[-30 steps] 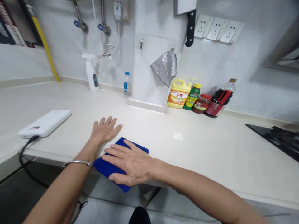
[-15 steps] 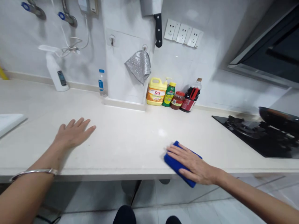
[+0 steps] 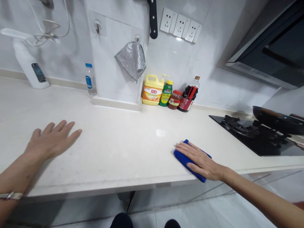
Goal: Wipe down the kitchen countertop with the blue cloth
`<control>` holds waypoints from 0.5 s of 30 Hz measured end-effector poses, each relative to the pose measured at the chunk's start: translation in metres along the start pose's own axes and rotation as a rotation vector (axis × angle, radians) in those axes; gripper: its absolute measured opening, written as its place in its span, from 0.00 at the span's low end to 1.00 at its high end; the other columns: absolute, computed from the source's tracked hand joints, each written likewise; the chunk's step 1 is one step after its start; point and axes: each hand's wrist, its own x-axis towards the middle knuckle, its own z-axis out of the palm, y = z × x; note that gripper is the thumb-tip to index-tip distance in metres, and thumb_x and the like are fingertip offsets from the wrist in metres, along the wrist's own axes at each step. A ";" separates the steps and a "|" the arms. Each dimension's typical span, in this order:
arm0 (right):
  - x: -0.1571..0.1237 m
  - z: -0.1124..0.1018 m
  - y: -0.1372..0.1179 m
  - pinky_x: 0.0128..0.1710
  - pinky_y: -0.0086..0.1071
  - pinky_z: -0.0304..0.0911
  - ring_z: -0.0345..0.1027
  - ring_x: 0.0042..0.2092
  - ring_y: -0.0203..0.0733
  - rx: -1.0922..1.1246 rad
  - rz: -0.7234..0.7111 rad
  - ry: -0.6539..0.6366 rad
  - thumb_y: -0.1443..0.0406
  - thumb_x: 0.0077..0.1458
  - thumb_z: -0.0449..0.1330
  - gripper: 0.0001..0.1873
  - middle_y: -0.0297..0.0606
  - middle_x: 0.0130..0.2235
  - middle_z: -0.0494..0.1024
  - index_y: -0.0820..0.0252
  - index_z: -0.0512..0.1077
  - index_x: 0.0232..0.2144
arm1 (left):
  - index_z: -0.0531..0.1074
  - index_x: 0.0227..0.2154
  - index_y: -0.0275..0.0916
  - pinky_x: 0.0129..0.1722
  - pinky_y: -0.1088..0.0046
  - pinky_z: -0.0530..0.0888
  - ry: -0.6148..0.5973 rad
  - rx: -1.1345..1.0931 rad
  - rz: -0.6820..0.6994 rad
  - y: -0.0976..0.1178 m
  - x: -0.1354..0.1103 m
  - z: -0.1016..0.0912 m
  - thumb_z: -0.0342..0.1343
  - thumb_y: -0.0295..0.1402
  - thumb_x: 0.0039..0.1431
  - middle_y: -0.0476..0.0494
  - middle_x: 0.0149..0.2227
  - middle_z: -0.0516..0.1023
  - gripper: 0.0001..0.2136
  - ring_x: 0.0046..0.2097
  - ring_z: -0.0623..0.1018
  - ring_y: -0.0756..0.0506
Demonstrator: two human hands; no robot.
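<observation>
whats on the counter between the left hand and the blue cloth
Nothing: in the head view that stretch of white countertop is bare between the left hand, flat on it, and the blue cloth under the right hand.

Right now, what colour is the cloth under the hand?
Blue cloth, clearest in the head view.

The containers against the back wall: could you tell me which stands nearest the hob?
The dark sauce bottle, at the row's right end; the red-lidded jar, green bottle and yellow jug stand farther left.
</observation>
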 end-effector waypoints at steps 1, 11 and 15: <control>0.017 0.000 -0.006 0.70 0.52 0.31 0.38 0.71 0.48 0.008 -0.028 0.002 0.54 0.69 0.44 0.32 0.36 0.72 0.46 0.49 0.42 0.71 | 0.48 0.68 0.46 0.67 0.43 0.49 -0.006 -0.001 -0.004 0.000 0.001 0.001 0.24 0.57 0.62 0.46 0.72 0.44 0.36 0.71 0.47 0.33; 0.203 0.017 -0.110 0.69 0.51 0.31 0.39 0.71 0.46 -0.010 -0.288 0.068 0.51 0.69 0.46 0.33 0.42 0.70 0.53 0.59 0.49 0.68 | 0.45 0.68 0.47 0.68 0.47 0.47 -0.043 0.039 -0.015 -0.005 0.003 0.001 0.22 0.58 0.60 0.48 0.72 0.42 0.37 0.71 0.45 0.36; 0.222 0.025 -0.140 0.69 0.53 0.33 0.39 0.71 0.48 -0.009 -0.308 0.097 0.49 0.68 0.45 0.33 0.42 0.70 0.52 0.60 0.51 0.68 | 0.45 0.68 0.47 0.67 0.47 0.50 -0.033 0.059 -0.015 -0.005 0.005 0.001 0.18 0.58 0.59 0.49 0.72 0.42 0.38 0.71 0.47 0.35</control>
